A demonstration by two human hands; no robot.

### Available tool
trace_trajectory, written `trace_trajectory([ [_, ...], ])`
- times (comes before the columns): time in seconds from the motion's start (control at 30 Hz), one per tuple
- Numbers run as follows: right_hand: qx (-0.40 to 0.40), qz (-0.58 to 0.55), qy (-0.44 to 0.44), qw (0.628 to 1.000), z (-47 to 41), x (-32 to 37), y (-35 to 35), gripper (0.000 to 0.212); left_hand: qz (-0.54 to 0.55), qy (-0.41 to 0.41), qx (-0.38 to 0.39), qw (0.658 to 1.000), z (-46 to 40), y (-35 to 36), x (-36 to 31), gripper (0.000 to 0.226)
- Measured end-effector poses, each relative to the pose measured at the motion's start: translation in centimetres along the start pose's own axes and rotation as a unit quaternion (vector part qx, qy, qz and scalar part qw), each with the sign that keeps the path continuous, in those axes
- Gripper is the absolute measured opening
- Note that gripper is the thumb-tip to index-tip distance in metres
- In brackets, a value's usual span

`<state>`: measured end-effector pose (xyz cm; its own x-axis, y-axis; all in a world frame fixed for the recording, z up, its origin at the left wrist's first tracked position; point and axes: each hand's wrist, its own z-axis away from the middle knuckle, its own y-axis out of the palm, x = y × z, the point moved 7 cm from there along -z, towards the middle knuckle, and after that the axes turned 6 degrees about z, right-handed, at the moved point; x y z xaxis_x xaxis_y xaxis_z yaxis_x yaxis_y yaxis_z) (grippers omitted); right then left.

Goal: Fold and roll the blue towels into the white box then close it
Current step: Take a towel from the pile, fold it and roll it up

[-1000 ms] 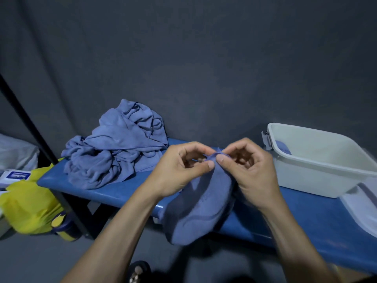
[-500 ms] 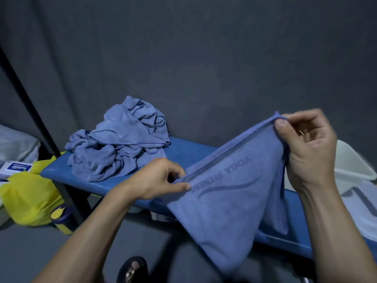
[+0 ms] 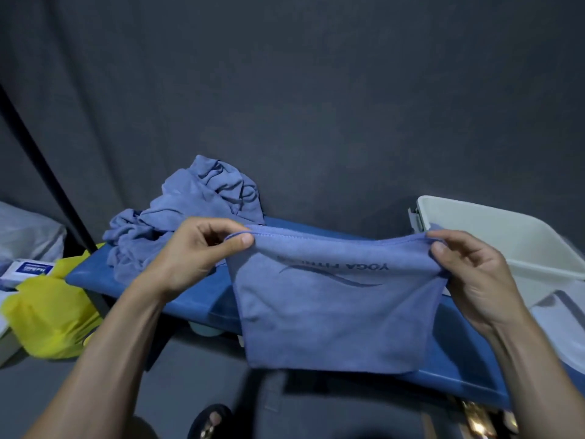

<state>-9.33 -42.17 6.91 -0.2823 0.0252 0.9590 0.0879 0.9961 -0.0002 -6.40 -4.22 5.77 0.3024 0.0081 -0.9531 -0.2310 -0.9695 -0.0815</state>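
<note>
so right now 1 blue towel [image 3: 335, 312] is stretched out in the air between both hands, hanging down in front of the blue worktop [image 3: 152, 280]. the left hand [image 3: 193, 258] pinches the top left corner between thumb and curled fingers, and the right hand [image 3: 474, 277] pinches the top right corner the same way. the printed logo faces the camera upside down, and the bottom edge hangs free below the worktop's front edge.

what could go wrong, imo: both grips are just small pinches on the hem, so if either one slips while the towel gets laid down or folded, that corner drops and the whole thing slumps toward the floor. the top edge also sags a bit in the middle, so a fold made from here could easily come out crooked, and a crooked fold rolls into a lopsided roll.

the heap of other towels [image 3: 186, 223] is piled on the left end of the worktop, close to the left hand, so laying this one flat could catch it. the white box [image 3: 519, 245] sits open at the right end, just behind the right hand, and a wide swing could bump it.
</note>
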Motion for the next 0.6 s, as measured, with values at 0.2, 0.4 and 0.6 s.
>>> trace_trajectory([
  [0.2,-0.035,-0.034,0.022,0.999,-0.1,-0.9,-1.4,0.049,0.019,0.035,-0.059,0.997,-0.9,-0.3,-1.0,0.024],
  [0.4,-0.057,-0.133,0.025,0.989,-1.3,-0.5,-1.3,0.015,0.021,0.025,-0.06,0.998,-1.7,-0.4,-1.2,0.003],
  [0.6,-0.071,-0.131,0.042,0.988,-2.2,-0.9,-1.2,0.013,0.004,-0.001,-0.082,0.997,-2.4,-1.2,-0.3,0.036],
])
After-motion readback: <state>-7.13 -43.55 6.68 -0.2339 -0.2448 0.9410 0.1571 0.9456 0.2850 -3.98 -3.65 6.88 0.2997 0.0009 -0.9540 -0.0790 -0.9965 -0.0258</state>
